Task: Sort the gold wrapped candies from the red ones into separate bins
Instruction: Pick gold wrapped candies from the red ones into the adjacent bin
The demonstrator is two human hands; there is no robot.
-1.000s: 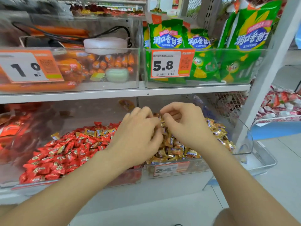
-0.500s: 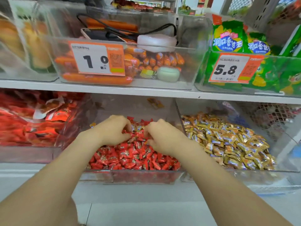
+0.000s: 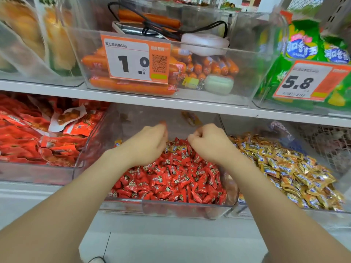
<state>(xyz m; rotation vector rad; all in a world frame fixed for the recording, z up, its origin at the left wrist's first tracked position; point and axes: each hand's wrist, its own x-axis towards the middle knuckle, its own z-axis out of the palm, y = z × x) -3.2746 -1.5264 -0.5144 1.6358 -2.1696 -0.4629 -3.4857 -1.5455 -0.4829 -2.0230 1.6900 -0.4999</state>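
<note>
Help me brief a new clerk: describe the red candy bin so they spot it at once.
Find the 1.0 price tag; the bin sits on the level just below it, clear plastic. Big red packets lie to its left and gold candies to its right; it alone holds small red candies, with a few gold strays on top.
</note>
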